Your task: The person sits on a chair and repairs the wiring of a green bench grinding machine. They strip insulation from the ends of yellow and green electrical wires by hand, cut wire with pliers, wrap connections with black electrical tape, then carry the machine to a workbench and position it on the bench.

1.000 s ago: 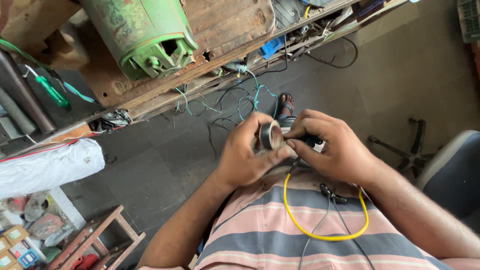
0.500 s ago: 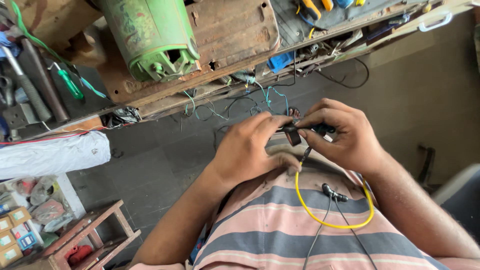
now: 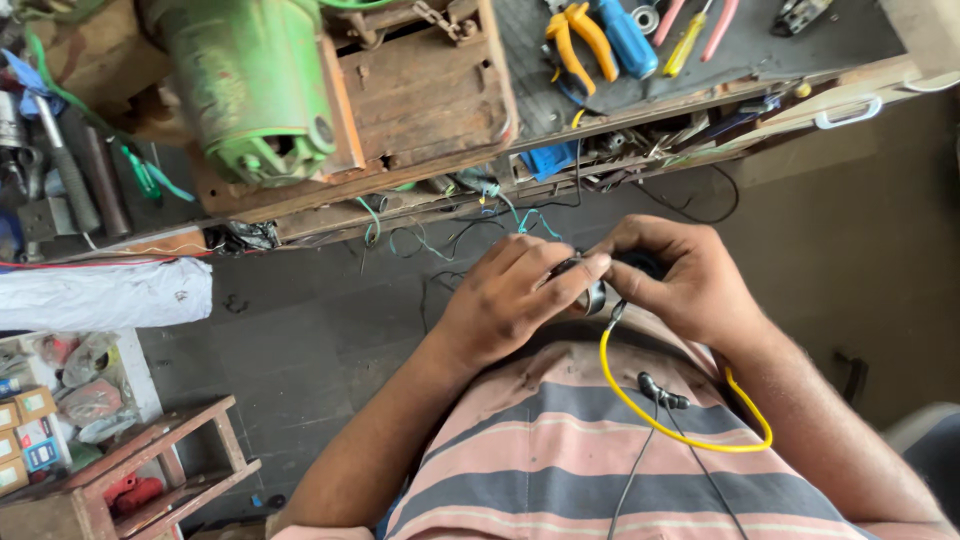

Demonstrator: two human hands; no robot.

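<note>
Both hands meet above my lap, over a striped shirt. My left hand (image 3: 510, 295) pinches a small dark roll of tape (image 3: 592, 297) between thumb and fingers. My right hand (image 3: 680, 280) grips the end of a yellow wire (image 3: 660, 425) right beside the roll; the wire loops down across my shirt and back up under my right wrist. Thin black leads with a small black connector (image 3: 660, 392) hang over the shirt below the hands. The exact joint between tape and wire is hidden by my fingers.
A wooden workbench (image 3: 420, 90) spans the top, holding a green motor (image 3: 250, 85), yellow-handled pliers (image 3: 575, 35) and screwdrivers (image 3: 690, 35). Tangled wires (image 3: 470, 225) hang off its edge. A white roll (image 3: 100, 295), a small wooden stool (image 3: 150, 480) and boxes (image 3: 30, 430) sit at left on the grey floor.
The view has tilted up, showing more of the bench top and tools. My hands stay together at the tape roll and wire end, fingers shifting slightly around them.
</note>
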